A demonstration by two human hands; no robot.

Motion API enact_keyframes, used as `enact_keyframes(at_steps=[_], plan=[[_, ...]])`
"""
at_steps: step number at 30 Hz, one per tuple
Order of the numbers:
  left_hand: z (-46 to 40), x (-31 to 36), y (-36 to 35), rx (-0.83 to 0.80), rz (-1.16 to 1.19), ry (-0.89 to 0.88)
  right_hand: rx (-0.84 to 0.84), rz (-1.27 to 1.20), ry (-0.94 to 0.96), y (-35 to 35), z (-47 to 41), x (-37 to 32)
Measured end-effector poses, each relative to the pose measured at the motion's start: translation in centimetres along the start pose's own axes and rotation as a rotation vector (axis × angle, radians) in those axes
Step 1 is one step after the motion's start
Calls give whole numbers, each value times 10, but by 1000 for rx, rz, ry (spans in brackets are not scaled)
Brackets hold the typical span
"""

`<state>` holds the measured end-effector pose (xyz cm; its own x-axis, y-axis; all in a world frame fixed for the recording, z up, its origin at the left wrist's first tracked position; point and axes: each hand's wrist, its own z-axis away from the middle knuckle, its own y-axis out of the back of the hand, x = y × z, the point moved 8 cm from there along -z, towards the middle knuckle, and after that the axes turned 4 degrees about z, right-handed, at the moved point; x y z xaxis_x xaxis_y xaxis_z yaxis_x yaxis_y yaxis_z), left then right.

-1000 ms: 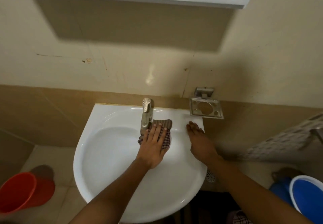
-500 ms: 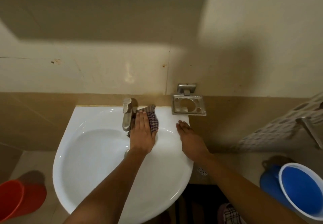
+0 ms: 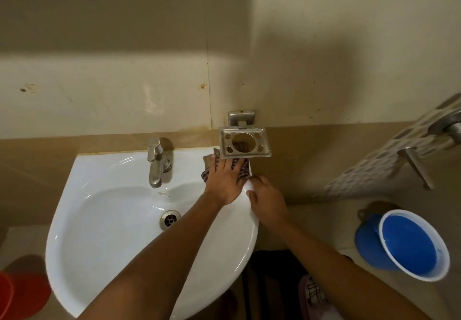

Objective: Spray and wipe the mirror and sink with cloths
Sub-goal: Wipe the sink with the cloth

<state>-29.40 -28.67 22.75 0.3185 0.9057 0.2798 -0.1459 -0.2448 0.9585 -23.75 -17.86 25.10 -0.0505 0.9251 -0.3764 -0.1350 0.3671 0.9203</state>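
1. We see the left hand (image 3: pixel 224 180) pressing the cloth (image 3: pixel 243 170) flat, fingers straight, on the sink (image 3: pixel 104 220) at its back right corner, under the holder (image 3: pixel 245 142).
2. Half a second ago the cloth lay beside the tap (image 3: pixel 156 163); it has since moved right, well away from it.
3. The right hand (image 3: pixel 268 201) has slid back and now grips the sink's right rim, thumb on top.
4. A blue bucket (image 3: pixel 414 244) stands at right.
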Motion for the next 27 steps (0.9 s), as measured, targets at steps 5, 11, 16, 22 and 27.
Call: enact_keyframes(at_steps=[5, 11, 16, 22, 27], plan=[[16, 23, -5, 2, 34, -137, 69, -224, -129, -3, 13, 21], [5, 14, -1, 43, 2, -22, 71, -346, -196, -5, 29, 32], [5, 10, -11, -13, 25, 65, 60, -383, -247, -12, 45, 38], [57, 40, -34, -34, 252, -22, 99, -478, -367, -15, 57, 47], [110, 58, -60, -110, 492, 16, 116, -505, -486, -14, 74, 53]])
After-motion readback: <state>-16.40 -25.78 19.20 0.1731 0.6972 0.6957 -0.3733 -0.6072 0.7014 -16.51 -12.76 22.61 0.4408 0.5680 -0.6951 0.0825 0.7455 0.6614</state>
